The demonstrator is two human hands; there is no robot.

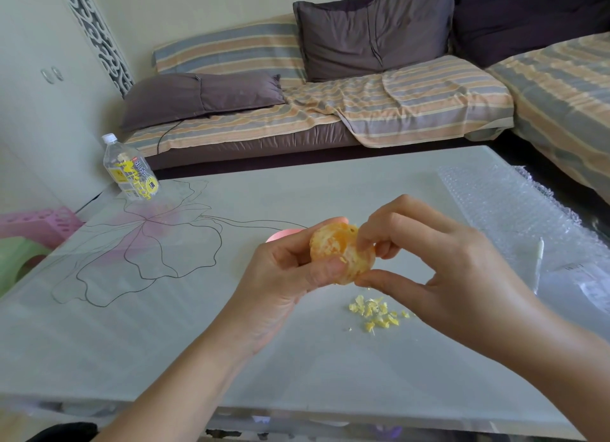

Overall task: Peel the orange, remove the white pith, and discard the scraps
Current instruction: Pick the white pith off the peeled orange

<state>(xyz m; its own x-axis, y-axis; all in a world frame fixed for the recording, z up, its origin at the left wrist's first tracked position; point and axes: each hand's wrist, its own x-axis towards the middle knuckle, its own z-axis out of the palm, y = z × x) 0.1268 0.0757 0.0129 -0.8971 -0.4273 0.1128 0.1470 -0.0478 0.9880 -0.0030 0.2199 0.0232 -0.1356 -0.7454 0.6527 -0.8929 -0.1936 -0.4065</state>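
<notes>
A peeled orange is held above the glass table, its skin gone and pale flesh showing. My left hand grips it from the left, thumb across its lower front. My right hand comes in from the right, with fingertips pinching at the fruit's upper right side and the thumb under it. A small heap of yellowish white pith scraps lies on the table just below the orange.
A plastic water bottle stands at the table's far left corner. Bubble wrap and a clear bag cover the right side. A pink round object peeks out behind my left hand. A sofa with cushions runs behind the table.
</notes>
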